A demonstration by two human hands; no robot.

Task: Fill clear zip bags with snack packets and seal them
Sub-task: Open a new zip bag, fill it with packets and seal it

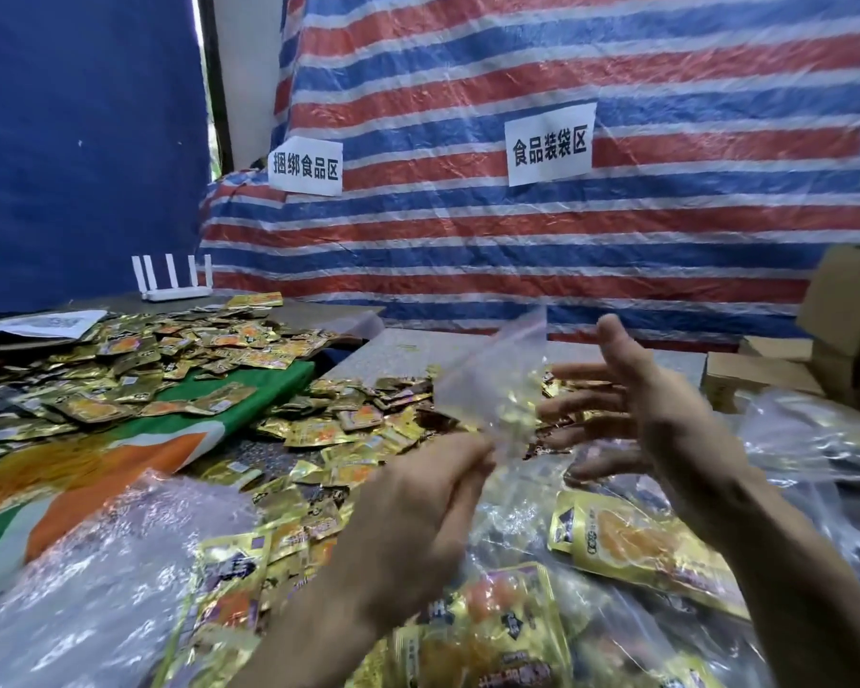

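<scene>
Packets point(492, 633) lie nearest, within easy reach. Above them the left hand point(418, 513) pinches a bag point(492, 384) aloft by its corner, probably to open it; right hand point(666, 414) spread beside it.

Backdrop, 12 o'clock: red, blue and white striped tarp point(517, 250) under clear film. Taped to it, one white paper sign point(549, 144) at 12 and a second paper sign point(305, 166) at 11. Plain blue tarp point(70, 141) at 10. White router point(172, 283) on the grey tabletop point(467, 347) at 10. Cardboard boxes point(845, 315) stacked at 3.
</scene>
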